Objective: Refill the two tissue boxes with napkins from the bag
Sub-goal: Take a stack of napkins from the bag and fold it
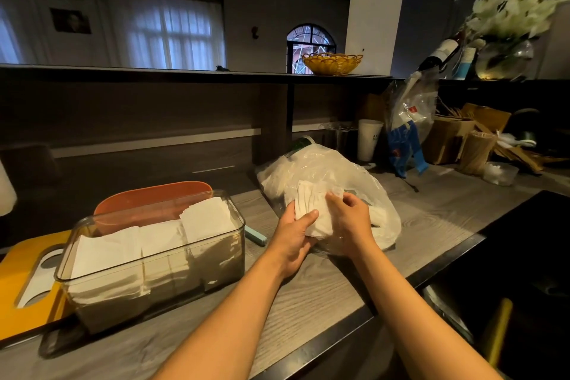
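Two boxes at left on the counter (324,287): yellow lid (18,281) flat at the edge, then a clear box (154,259) with three napkin stacks (160,244) inside, orange lid (148,197) leaning behind it. Further right, left hand (293,241) grips a wad of napkins (311,210) from below, thumb on top. Right hand (350,219) pinches the same wad's top. Wad sits at the mouth of the plastic bag (333,176). Paper cup (368,139) behind, far right clutter.

A grey wood-grain worktop (324,284) carries a clear tissue box (154,259) at lower left, a white plastic bag (333,176) at centre, and a paper cup (368,139) behind.
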{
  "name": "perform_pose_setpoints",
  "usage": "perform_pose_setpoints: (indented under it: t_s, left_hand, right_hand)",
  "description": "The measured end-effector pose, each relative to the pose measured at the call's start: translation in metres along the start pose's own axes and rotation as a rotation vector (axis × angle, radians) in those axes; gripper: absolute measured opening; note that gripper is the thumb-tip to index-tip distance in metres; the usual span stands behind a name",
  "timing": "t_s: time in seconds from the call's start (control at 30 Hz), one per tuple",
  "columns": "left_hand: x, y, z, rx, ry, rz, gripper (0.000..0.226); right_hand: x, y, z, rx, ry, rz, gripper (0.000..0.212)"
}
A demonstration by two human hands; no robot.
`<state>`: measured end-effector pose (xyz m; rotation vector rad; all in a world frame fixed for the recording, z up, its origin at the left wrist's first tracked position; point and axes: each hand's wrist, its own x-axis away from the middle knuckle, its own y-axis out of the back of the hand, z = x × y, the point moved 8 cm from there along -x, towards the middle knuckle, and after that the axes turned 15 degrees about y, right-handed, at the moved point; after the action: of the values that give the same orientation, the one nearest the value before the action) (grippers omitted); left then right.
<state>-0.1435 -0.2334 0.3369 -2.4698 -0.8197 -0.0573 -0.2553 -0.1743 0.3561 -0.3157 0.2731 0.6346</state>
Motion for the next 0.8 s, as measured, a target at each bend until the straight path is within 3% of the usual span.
perform_pose_setpoints:
  t_s: [0.17, 0.37, 0.5, 0.7, 0.8]
  left_hand:
    - [0.000, -0.002, -0.001, -0.076, -0.064, -0.027, 0.046]
    - [0.004, 0.005, -0.005, -0.018, -0.071, -0.079, 0.034]
    - [0.008, 0.004, -0.005, -0.053, -0.060, -0.070, 0.036]
    - [0.019, 0.007, -0.008, -0.131, -0.119, -0.180, 0.033]
    - [0.031, 0.009, -0.011, -0.113, -0.153, -0.225, 0.028]
  right_hand:
    - [0.000, -0.003, 0.000, 0.017, 0.024, 0.017, 0.007]
    - [0.002, -0.004, 0.009, 0.148, 0.104, 0.070, 0.037]
    - [0.013, -0.018, 0.014, -0.130, 0.005, 0.170, 0.010]
    - [0.014, 0.000, 0.038, 0.083, 0.274, 0.078, 0.006]
    - [0.025, 0.007, 0.041, 0.090, 0.295, 0.024, 0.006]
